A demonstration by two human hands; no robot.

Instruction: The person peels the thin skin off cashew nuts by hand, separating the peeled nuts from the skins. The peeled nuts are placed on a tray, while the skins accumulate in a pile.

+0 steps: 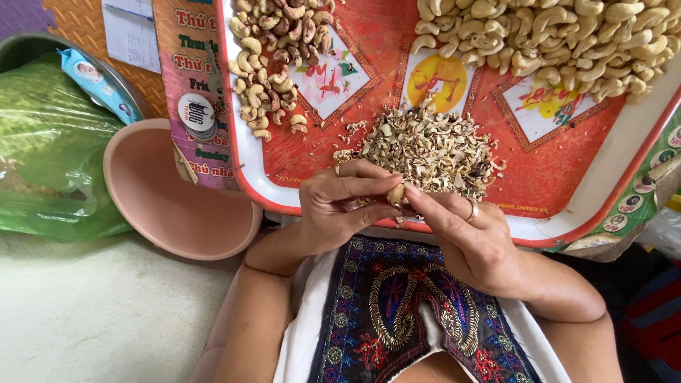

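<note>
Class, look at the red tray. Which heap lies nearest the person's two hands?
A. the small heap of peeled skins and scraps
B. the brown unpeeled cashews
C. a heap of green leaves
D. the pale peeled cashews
A: the heap of skins and scraps sits just beyond the left hand and right hand, which pinch one cashew; both cashew piles lie farther up the tray.

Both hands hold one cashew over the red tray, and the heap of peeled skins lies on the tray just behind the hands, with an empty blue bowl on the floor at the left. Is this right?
Not quite: the head view shows the bowl is pink, not blue. The rest holds: left hand and right hand hold one cashew over the red tray, skins behind.
</note>
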